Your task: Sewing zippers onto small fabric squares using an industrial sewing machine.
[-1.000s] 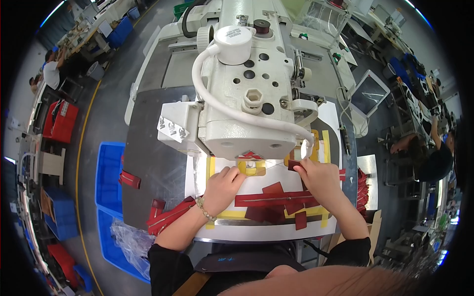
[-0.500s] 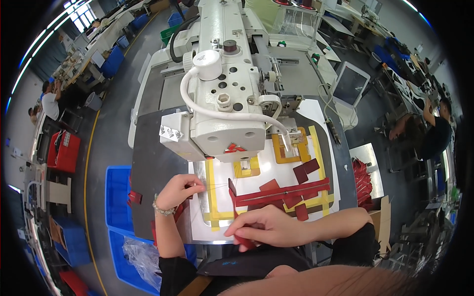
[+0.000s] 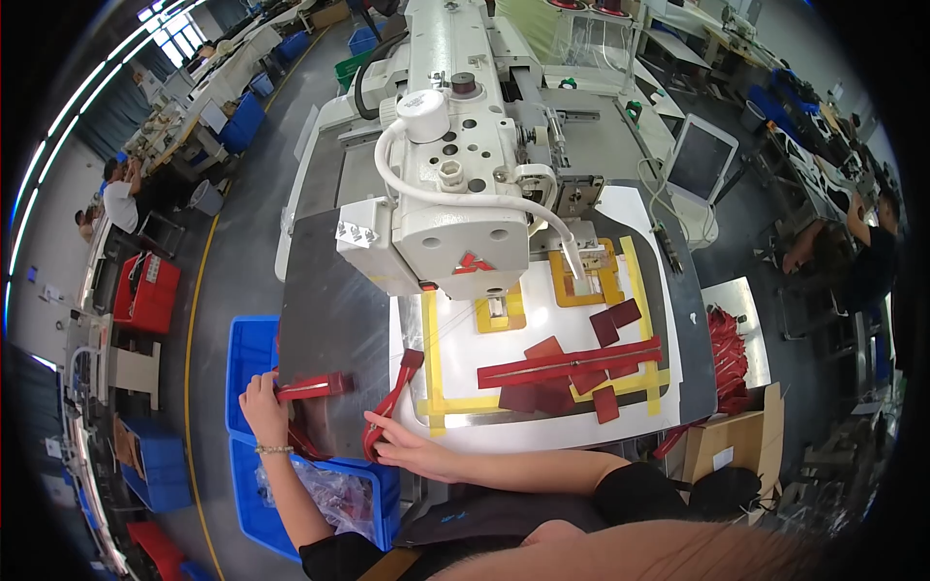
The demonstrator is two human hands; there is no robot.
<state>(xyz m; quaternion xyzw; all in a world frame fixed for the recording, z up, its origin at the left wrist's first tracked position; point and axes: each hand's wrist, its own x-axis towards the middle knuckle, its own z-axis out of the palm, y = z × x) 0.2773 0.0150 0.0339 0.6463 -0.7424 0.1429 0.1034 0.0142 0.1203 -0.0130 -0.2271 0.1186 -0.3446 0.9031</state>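
Note:
My left hand point(image 3: 263, 409) is at the table's left edge, its curled fingers closed on the end of a red zipper strip point(image 3: 320, 386). My right hand point(image 3: 417, 453) pinches a second red zipper strip point(image 3: 392, 399), which runs up to a folded tab end on the table. Fine threads lead from that end toward the sewing machine head point(image 3: 455, 247). Another red zipper point(image 3: 523, 372) lies across the white template board point(image 3: 455, 358), among several dark red patches point(image 3: 542, 395). Part of the left strip hangs below my left hand.
Blue bins point(image 3: 254, 334) stand at the left, the nearer one holding clear plastic point(image 3: 334, 492). A pile of red strips point(image 3: 728, 360) and a cardboard box point(image 3: 741, 434) are at the right. A screen point(image 3: 699, 163) stands beside the machine. Other people sit far left and right.
My right hand has moved left off the board, carrying a zipper strip. My left hand has moved from the threads to the strip at the table's left edge. The view has shifted slightly.

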